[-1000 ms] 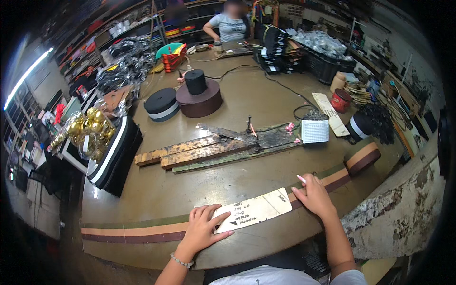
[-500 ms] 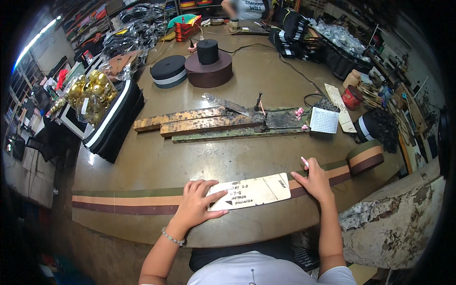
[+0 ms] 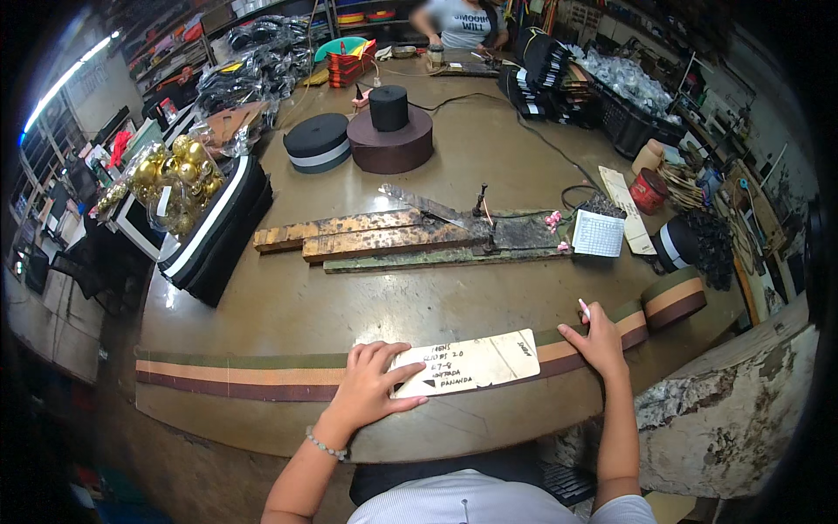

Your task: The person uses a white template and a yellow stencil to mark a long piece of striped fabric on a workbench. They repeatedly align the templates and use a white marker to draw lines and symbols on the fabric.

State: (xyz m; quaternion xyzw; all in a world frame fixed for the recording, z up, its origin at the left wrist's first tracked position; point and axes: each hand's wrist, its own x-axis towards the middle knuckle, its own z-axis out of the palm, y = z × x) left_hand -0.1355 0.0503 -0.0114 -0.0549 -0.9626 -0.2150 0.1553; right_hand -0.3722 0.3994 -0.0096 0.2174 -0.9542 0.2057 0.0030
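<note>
Hand, your left (image 3: 371, 384), flat on one card (image 3: 467, 365); right hand (image 3: 601, 339) pinches one marker (image 3: 583, 309), pressing one strap (image 3: 262, 374) on worktop (image 3: 349, 306).

A long cream card label (image 3: 467, 365) with handwriting lies along the striped webbing at the worktop's (image 3: 349, 306) near edge, its left end under the left hand's (image 3: 367, 389) fingers. A small white grid-printed sheet (image 3: 599, 234) sits at right, beside a narrow pale printed strip (image 3: 627, 208). A clear bag of gold baubles (image 3: 161, 179) rests far left
</note>
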